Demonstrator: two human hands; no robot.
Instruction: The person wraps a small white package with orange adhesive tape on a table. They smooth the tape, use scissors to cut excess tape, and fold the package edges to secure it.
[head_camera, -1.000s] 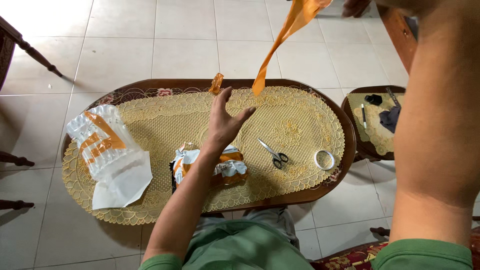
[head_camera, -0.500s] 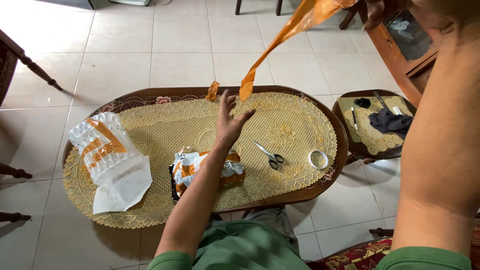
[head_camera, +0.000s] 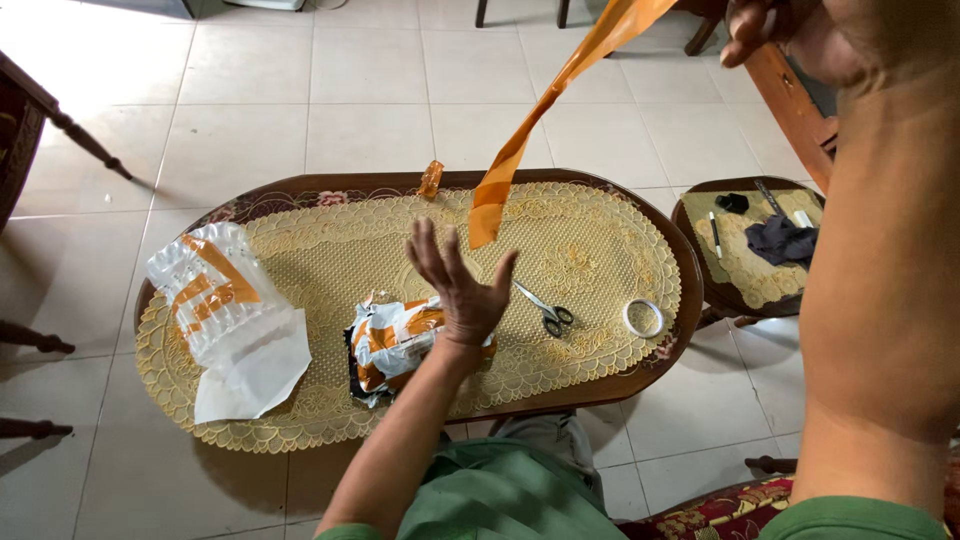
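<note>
Right hand: we raise our right hand (head_camera: 800, 35) at 1 o'clock, high above the desk (head_camera: 420, 183), fingers closed on the top end of the orange tape strip (head_camera: 545, 105).
Tape strip: it hangs slanting down toward 7 o'clock, its loose lower end curling just above the yellow lace mat (head_camera: 600, 250), clear of the left hand.
Left hand: our left hand (head_camera: 462, 285) hovers at the centre, fingers spread wide, holding nothing, just below the strip's free end.
Parcel: the torn white and orange parcel (head_camera: 395, 345) lies on the mat right under the left wrist, at 6 o'clock.
Scissors: the scissors (head_camera: 545, 310) lie at 3 o'clock of the left hand, near it.
Tape roll: a clear tape roll (head_camera: 645, 318) sits further toward 3 o'clock.
Bubble wrap: a bubble wrap bag (head_camera: 215, 290) rests at 9 o'clock, on white paper (head_camera: 255, 365).
</note>
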